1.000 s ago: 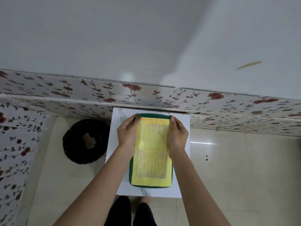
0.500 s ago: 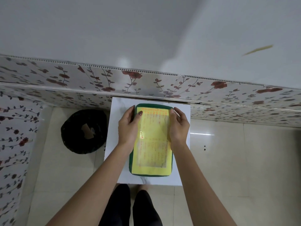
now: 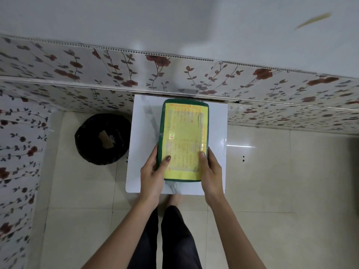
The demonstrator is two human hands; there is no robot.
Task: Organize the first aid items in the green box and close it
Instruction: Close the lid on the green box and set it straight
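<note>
The green box point(image 3: 184, 121) lies shut on a small white table point(image 3: 141, 133), its lid covered by a yellow printed label. My left hand point(image 3: 153, 171) grips the box's near left edge, thumb resting on the label. My right hand point(image 3: 210, 169) grips the near right edge, thumb also on the label. The box's contents are hidden under the lid.
A black bin point(image 3: 103, 138) with a scrap of card inside stands on the tiled floor left of the table. A floral-patterned wall panel point(image 3: 174, 74) runs right behind the table and along the left side. My legs are below the table's near edge.
Both hands slid from the far half of the lid down to the box's near end and now clasp its sides. The box stays in place.
</note>
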